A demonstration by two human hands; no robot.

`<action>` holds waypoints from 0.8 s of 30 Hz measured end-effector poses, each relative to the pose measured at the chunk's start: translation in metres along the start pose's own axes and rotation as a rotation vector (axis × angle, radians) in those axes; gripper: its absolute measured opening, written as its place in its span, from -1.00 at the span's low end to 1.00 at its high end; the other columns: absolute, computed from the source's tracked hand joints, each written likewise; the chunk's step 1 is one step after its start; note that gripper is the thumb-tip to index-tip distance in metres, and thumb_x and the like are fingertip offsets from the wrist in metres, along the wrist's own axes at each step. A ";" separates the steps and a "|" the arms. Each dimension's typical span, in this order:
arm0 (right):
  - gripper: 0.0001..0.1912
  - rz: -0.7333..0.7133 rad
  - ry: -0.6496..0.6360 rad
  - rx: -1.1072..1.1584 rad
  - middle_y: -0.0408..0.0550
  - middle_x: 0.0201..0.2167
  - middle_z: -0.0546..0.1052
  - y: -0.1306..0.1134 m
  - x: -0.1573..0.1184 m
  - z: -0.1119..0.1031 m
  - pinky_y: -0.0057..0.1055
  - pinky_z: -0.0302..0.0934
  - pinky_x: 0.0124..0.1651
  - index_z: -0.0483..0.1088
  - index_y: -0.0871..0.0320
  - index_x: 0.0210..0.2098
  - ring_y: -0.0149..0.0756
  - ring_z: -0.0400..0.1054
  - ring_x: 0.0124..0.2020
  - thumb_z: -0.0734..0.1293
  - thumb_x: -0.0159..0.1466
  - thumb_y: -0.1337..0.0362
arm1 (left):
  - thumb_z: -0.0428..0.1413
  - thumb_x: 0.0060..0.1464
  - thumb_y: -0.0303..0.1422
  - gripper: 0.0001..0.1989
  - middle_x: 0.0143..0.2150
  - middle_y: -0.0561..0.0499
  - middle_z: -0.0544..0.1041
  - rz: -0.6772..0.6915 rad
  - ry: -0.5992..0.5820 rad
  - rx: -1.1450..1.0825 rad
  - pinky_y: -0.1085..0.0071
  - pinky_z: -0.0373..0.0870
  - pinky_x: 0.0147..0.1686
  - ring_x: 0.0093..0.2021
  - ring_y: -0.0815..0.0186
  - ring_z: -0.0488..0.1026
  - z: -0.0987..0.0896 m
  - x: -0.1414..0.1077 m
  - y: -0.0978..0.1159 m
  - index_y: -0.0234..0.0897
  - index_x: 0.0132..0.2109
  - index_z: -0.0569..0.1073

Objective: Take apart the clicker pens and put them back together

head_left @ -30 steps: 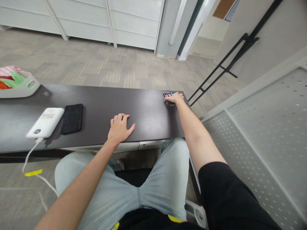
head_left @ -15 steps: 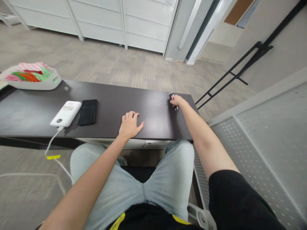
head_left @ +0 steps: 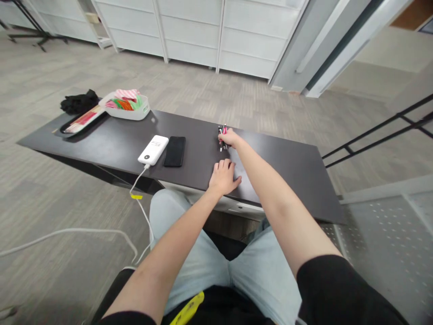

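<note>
A bunch of pens [head_left: 222, 143] is gripped in my right hand [head_left: 232, 137], over the far half of the dark tabletop [head_left: 199, 131]. Several slim barrels, some black and one red or pink, poke out above and below the closed fingers. My left hand [head_left: 223, 178] lies palm down near the front edge, its fingers spread and nothing in it. To its left a black smartphone [head_left: 175, 151] lies flat, beside a white power bank [head_left: 153, 150].
A white cable [head_left: 139, 180] with a yellow tag hangs from the power bank over the front edge. Farther left are a white basket [head_left: 144, 109] of colourful items, a black tray [head_left: 76, 132] and a black cloth [head_left: 79, 102]. A black metal frame [head_left: 379, 131] stands beyond the right end.
My right hand has moved left along the table with the pens, closer to the phone. My left hand stays resting near the front edge. The camera view has swung left.
</note>
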State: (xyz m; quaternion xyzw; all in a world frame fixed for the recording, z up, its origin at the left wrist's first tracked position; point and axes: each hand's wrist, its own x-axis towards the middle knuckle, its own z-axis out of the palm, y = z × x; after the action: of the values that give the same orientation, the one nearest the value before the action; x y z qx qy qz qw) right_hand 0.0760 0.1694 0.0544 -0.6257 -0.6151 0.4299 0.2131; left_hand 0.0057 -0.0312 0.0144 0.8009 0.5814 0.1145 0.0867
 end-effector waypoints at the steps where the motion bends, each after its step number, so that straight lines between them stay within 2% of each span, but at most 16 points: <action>1: -0.52 0.021 0.006 -0.042 0.02 -0.17 0.72 -0.009 0.004 0.014 -0.14 0.73 0.10 0.47 0.16 0.22 0.01 0.75 -0.08 0.53 0.37 0.52 | 0.11 0.70 -0.06 -0.42 0.55 -0.37 0.60 0.003 -0.010 0.002 -0.06 0.49 0.50 0.49 -0.19 0.51 0.000 0.001 0.000 -0.26 0.57 0.63; 3: -0.32 0.047 0.019 -0.134 0.26 0.11 0.76 -0.026 0.008 0.038 -0.02 0.69 0.35 0.37 0.26 0.44 0.14 0.76 0.20 0.55 0.39 0.51 | 0.10 0.68 -0.13 -0.45 0.54 -0.37 0.64 0.018 -0.037 0.004 -0.11 0.50 0.49 0.49 -0.22 0.52 0.000 0.002 -0.001 -0.25 0.56 0.66; 5: -0.18 0.049 0.028 -0.217 0.49 0.38 0.67 -0.040 0.008 0.055 0.00 0.55 0.58 0.25 0.36 0.59 0.19 0.66 0.46 0.56 0.44 0.49 | 0.07 0.67 -0.23 -0.46 0.54 -0.33 0.68 0.049 -0.067 -0.001 -0.12 0.50 0.50 0.52 -0.23 0.52 -0.001 0.003 -0.002 -0.22 0.57 0.67; 7: -0.11 0.047 0.033 -0.287 0.62 0.57 0.52 -0.051 0.006 0.066 0.01 0.49 0.65 0.16 0.40 0.68 0.23 0.56 0.59 0.55 0.49 0.43 | 0.03 0.67 -0.29 -0.46 0.54 -0.26 0.71 0.085 -0.094 -0.014 -0.12 0.48 0.54 0.56 -0.22 0.52 -0.002 0.003 -0.003 -0.16 0.56 0.70; 9: -0.08 0.052 0.038 -0.350 0.69 0.66 0.40 -0.060 0.004 0.073 0.07 0.52 0.63 0.12 0.40 0.72 0.28 0.52 0.63 0.54 0.52 0.41 | 0.01 0.68 -0.31 -0.46 0.56 -0.21 0.72 0.103 -0.110 -0.027 -0.13 0.46 0.56 0.57 -0.21 0.53 -0.004 0.003 -0.003 -0.12 0.53 0.73; 11: -0.07 0.054 0.039 -0.412 0.70 0.69 0.36 -0.065 0.002 0.075 0.13 0.52 0.63 0.14 0.38 0.74 0.32 0.51 0.64 0.54 0.52 0.42 | -0.02 0.70 -0.30 -0.45 0.59 -0.20 0.70 0.105 -0.117 -0.036 -0.16 0.45 0.58 0.57 -0.21 0.55 -0.006 0.003 -0.003 -0.12 0.52 0.74; 15: -0.10 0.027 0.020 -0.516 0.64 0.64 0.49 -0.070 -0.002 0.069 0.17 0.37 0.75 0.25 0.39 0.71 0.31 0.49 0.67 0.60 0.50 0.42 | -0.06 0.72 -0.27 -0.41 0.61 -0.25 0.67 0.095 -0.107 -0.042 -0.22 0.43 0.58 0.55 -0.24 0.55 -0.007 0.002 -0.002 -0.16 0.60 0.68; 19: -0.15 0.008 -0.012 -0.566 0.66 0.63 0.52 -0.069 -0.002 0.057 0.11 0.32 0.78 0.32 0.48 0.68 0.34 0.47 0.69 0.63 0.57 0.27 | -0.03 0.72 -0.22 -0.42 0.56 -0.35 0.67 0.081 -0.079 -0.034 -0.17 0.47 0.52 0.53 -0.25 0.51 -0.003 0.003 -0.002 -0.23 0.59 0.67; 21: -0.10 0.011 -0.034 -0.559 0.67 0.57 0.57 -0.066 0.000 0.052 0.07 0.47 0.67 0.31 0.51 0.69 0.35 0.59 0.60 0.63 0.62 0.10 | -0.02 0.73 -0.19 -0.43 0.54 -0.39 0.66 0.069 -0.063 -0.027 -0.14 0.47 0.51 0.51 -0.24 0.50 -0.001 0.003 -0.002 -0.28 0.57 0.67; 24: -0.09 0.037 -0.069 -0.532 0.62 0.39 0.72 -0.058 0.004 0.044 0.05 0.73 0.33 0.33 0.49 0.69 0.32 0.83 0.23 0.57 0.66 -0.04 | 0.04 0.72 -0.15 -0.44 0.55 -0.42 0.62 0.052 -0.053 -0.014 -0.12 0.47 0.50 0.49 -0.25 0.49 -0.002 0.002 -0.002 -0.30 0.56 0.66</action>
State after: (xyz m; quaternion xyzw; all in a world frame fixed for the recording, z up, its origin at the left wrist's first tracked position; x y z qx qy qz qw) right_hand 0.0058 0.1707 0.0758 -0.6559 -0.7017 0.2780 0.0119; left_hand 0.0043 -0.0287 0.0156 0.8179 0.5569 0.0995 0.1046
